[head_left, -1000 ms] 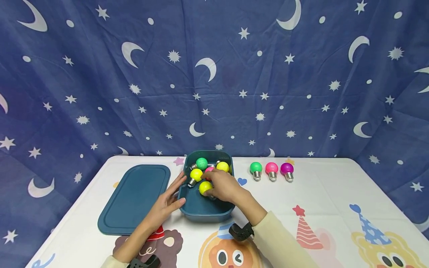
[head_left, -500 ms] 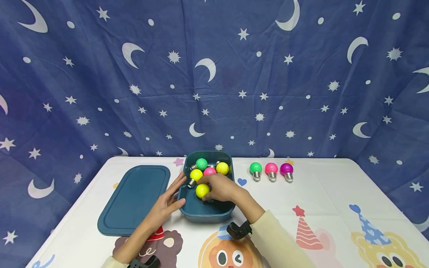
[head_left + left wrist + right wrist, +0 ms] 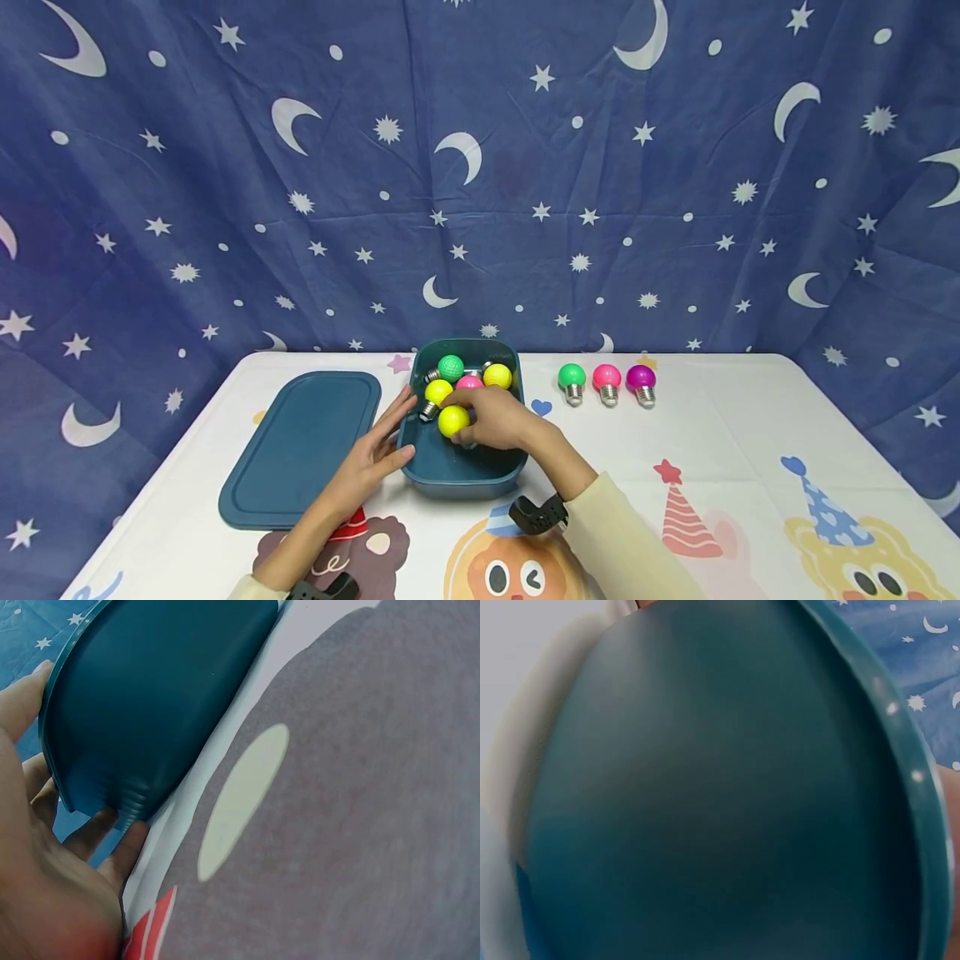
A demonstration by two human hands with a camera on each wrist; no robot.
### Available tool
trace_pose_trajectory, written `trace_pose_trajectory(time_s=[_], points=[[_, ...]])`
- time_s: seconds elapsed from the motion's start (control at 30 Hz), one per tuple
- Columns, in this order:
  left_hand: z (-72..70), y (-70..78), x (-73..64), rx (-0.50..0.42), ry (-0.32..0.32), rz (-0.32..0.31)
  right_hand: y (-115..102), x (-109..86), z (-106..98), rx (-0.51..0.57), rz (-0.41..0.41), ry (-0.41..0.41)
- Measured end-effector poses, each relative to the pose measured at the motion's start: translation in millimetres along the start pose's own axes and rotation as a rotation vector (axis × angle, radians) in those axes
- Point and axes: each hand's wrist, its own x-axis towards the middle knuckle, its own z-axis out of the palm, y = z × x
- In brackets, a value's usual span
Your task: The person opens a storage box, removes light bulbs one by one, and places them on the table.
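My right hand reaches into the dark teal box and pinches a yellow light bulb between thumb and fingers. Its metal base is mostly hidden by the hand. Fingers fairly straight and spread, my left hand rests against the box's left side; the left wrist view shows its fingertips touching the outer wall. Inside lie another yellow bulb, a textured green bulb, a partly covered pink bulb and a yellow bulb. The right wrist view shows mostly the box's outer wall.
Right of the box, a green bulb, a pink bulb and a purple bulb lie in a row, bases toward me. A flat teal lid lies left of the box. A blue curtain hangs behind the table.
My right hand has shifted slightly left inside the box, and the yellow bulb in it with it. The pink bulb behind shows more than at first. My left hand stays put.
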Motion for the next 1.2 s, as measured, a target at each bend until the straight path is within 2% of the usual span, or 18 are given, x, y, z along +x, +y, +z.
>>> trace_pose_trajectory(time_s=[0.1,0.27,0.5,0.67,1.2], points=[[0.6,1.4,0.5,0.001,0.001,-0.003,-1,-3.0,-1,0.037,0.017,0.063],[0.4,0.7,1.2,0.012,0.006,-0.007,-3,-8.2,-3,0.063,-0.010,0.151],[1.2,1.4,2.2,0.018,0.006,-0.015,-1,-16.6,-7,0.133,-0.035,0.221],[1.4,1.6,2.1,0.013,0.003,-0.012,4,-23.4,-14,0.144,-0.063,0.261],[1.2,0.1,-0.1,-0.017,0.005,-0.007,27,-46.7,-44,0.210,0.002,0.445]])
